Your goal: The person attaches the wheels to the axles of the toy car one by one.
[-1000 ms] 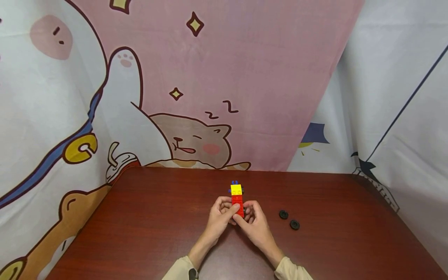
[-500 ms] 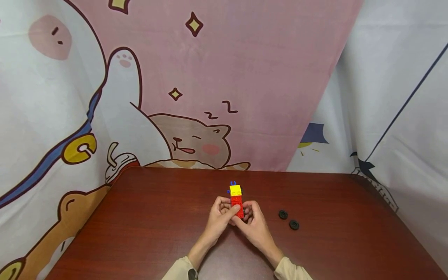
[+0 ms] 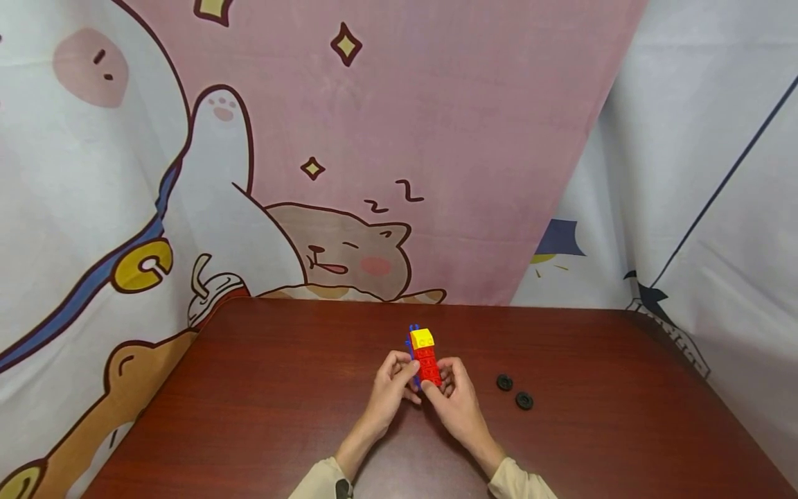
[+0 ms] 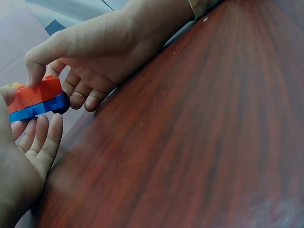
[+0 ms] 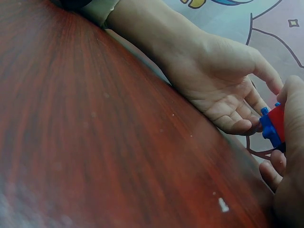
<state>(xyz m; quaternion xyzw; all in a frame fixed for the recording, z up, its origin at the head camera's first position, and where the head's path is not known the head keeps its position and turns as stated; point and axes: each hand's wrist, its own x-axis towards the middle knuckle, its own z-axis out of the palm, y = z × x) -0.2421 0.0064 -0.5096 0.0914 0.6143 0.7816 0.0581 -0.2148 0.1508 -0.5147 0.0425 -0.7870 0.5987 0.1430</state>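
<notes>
Seeing the brick toy (image 3: 426, 357) above the table (image 3: 249, 416), pinched by left hand (image 3: 388, 394) and right hand (image 3: 457, 402). We judge it light, stiff, smooth, might split at joints; we'd grip the red bricks (image 3: 430, 372) and blue base (image 4: 40, 109) together. Long axis runs near to far, yellow end (image 3: 422, 338) farthest, angled slightly left.

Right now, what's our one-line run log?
left hand: holds brick car | right hand: holds brick car | two black wheels: on table
</notes>
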